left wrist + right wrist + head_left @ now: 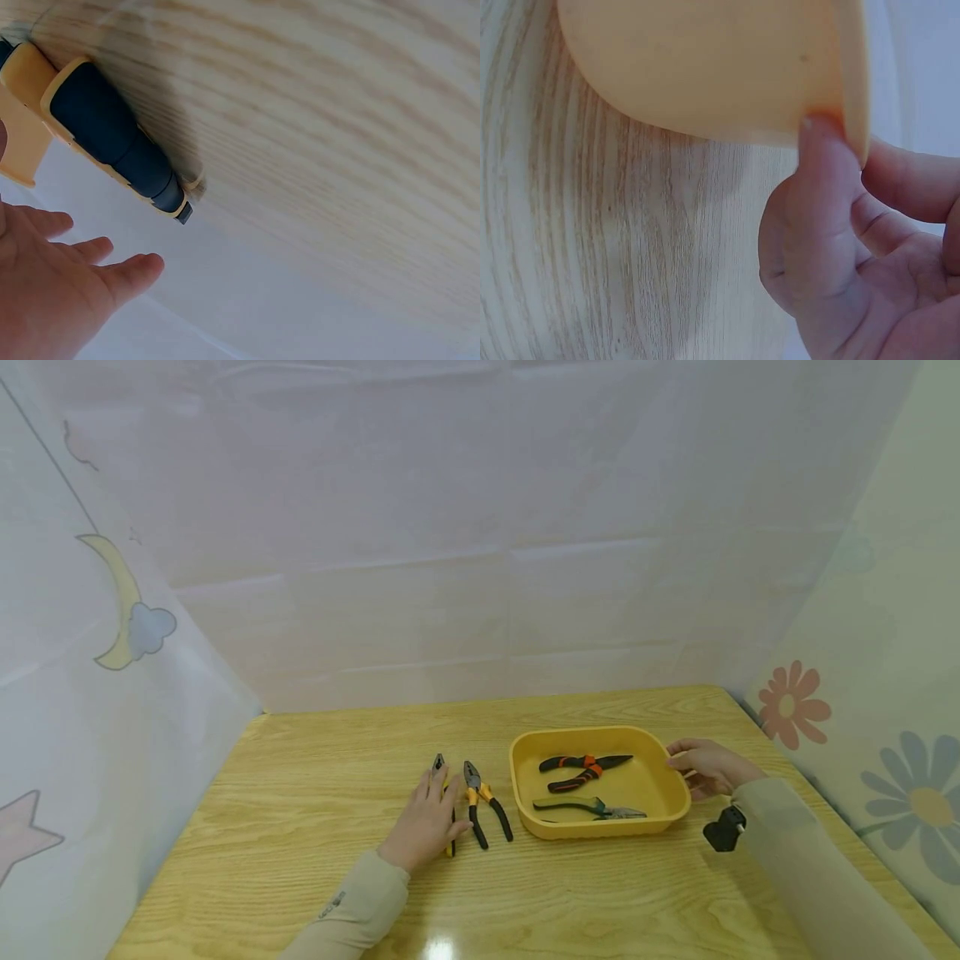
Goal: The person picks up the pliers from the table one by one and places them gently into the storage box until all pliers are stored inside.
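Note:
My left hand [426, 820] is over a pair of pliers [438, 763] with yellow-and-black handles, covering much of them. Its fingers [131, 276] look straight and spread in the left wrist view, beside the pliers' handles [105, 124]. Just right of that hand lie combination pliers [487, 802] with orange-and-black handles, spread apart. On the right, my right hand [707, 767] pinches the rim of a yellow tray [527, 827] at its right end; thumb and finger grip the wall in the right wrist view. Inside lie red-and-black long-nose pliers [588, 770] and green-handled pliers [588, 807].
A wooden table [300, 793] carries everything. Pale sheeting [450, 568] hangs behind it, with a decorated wall [67, 693] at the left and a flowered one [885, 710] at the right. A small black device [724, 828] shows at the right wrist.

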`<control>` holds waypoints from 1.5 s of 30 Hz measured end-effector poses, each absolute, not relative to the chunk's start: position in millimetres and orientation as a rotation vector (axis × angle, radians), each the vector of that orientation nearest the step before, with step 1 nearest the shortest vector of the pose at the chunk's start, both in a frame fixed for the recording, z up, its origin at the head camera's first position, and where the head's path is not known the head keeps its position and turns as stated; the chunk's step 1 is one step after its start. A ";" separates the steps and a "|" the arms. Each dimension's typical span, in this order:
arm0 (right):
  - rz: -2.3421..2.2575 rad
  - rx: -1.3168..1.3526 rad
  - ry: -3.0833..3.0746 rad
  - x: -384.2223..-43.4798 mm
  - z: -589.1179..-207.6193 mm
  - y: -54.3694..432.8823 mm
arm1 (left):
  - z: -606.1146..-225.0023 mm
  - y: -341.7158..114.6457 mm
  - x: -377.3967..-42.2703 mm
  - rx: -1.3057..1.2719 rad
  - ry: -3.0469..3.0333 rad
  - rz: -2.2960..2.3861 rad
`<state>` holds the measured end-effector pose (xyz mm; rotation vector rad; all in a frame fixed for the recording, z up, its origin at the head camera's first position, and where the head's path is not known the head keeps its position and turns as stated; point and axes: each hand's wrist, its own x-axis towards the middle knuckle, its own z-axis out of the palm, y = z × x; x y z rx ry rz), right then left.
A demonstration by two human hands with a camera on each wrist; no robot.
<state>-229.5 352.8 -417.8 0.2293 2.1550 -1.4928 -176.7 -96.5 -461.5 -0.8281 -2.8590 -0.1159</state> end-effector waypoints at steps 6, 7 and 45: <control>-1.490 0.236 2.156 -229.0 -417.8 352.1 | -464.5 -95.8 -173.6 -0.731 -2.922 -0.185; -1.490 0.237 2.158 -228.8 -417.9 351.9 | -464.7 -95.4 -172.8 -0.713 -2.939 -0.216; -1.505 0.231 2.172 -228.6 -419.1 351.9 | -466.8 -80.0 -173.6 -0.439 -2.994 -0.188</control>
